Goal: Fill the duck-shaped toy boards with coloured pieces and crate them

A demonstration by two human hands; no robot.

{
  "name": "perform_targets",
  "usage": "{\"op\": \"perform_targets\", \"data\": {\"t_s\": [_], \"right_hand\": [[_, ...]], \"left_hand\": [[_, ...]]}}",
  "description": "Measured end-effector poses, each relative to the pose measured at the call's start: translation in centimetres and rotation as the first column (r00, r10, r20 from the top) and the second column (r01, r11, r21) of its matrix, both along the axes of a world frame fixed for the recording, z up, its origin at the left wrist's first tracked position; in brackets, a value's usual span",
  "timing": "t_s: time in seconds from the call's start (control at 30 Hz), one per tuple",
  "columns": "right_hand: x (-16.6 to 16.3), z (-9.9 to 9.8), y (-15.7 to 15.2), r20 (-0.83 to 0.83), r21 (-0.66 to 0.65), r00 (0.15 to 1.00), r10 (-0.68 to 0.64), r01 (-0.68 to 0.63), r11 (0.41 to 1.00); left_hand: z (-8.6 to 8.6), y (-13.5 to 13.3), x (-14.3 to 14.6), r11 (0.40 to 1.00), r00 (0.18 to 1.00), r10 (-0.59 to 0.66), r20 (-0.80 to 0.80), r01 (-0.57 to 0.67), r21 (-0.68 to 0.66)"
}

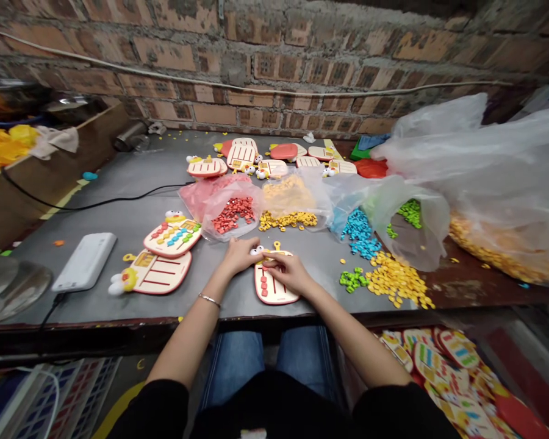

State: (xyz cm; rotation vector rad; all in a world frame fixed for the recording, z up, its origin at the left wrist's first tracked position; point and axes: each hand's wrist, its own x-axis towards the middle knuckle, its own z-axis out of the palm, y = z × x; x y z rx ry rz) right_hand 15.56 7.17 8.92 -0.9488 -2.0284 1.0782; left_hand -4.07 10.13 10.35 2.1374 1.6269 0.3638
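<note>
Cream board [273,290], long axis twelve-to-six, lies beneath my right hand [293,271]; my left hand [240,255] meets its ten-o'clock corner (whether either grasps anything, I can't tell).

Forearms [188,332] converge forward; hands [293,273] close together, fingers [277,258] bent.

No lettering can be read (any print is small or blurred).
</note>
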Motion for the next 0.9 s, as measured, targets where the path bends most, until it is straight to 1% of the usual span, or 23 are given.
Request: {"op": "perform_targets", "data": {"t_s": [0.2, 0.3, 0.37, 0.47, 0.5, 0.57, 0.63, 0.7, 0.9], "right_hand": [[0.7, 0.9, 0.0, 0.099, 0.124, 0.986, 0.138, -0.150, 0.981], [0.7, 0.9, -0.4, 0.169, 0.161, 0.974, 0.151, -0.179, 0.971], [0.7, 0.7, -0.8, 0.156, 0.170, 0.982, 0.106, -0.132, 0.977], [0.7, 0.3, -1.1, 0.047, 0.168, 0.998, -0.037, 0.028, 0.985], [0.6, 0.2, -1.2, 0.034, 0.174, 0.997, -0.067, 0.061, 0.983], [0.6, 0.2, -1.2, 0.067, 0.201, 0.995, -0.075, 0.060, 0.978], [0.6, 0.3, -1.1, 0.114, 0.228, 0.993, -0.035, 0.008, 0.974], [0.7, 0.4, -1.0, 0.111, 0.223, 0.994, -0.002, -0.023, 0.975], [0.6, 0.4, -1.3, 0.043, 0.159, 0.998, -0.045, 0.038, 0.987]], "left_hand": [[0.2, 0.0, -0.1, 1.000, 1.000, -0.006, 0.015, 0.006, -0.008], [0.2, 0.0, -0.1, 1.000, 1.000, -0.007, 0.028, 0.007, -0.002], [0.2, 0.1, -0.1, 1.000, 0.999, -0.008, 0.038, 0.008, 0.001], [0.1, 0.1, -0.1, 1.000, 0.999, -0.005, 0.047, 0.005, 0.003], [0.1, 0.1, -0.1, 1.000, 0.999, -0.004, 0.048, 0.004, 0.003], [0.1, 0.1, -0.1, 1.000, 0.999, -0.003, 0.049, 0.003, 0.004], [0.1, 0.1, -0.1, 1.000, 0.999, -0.005, 0.051, 0.005, 0.005], [0.1, 0.1, -0.2, 1.000, 0.998, -0.007, 0.054, 0.007, 0.006], [0.2, 0.2, -0.2, 1.000, 0.998, -0.011, 0.060, 0.010, 0.006]]}}
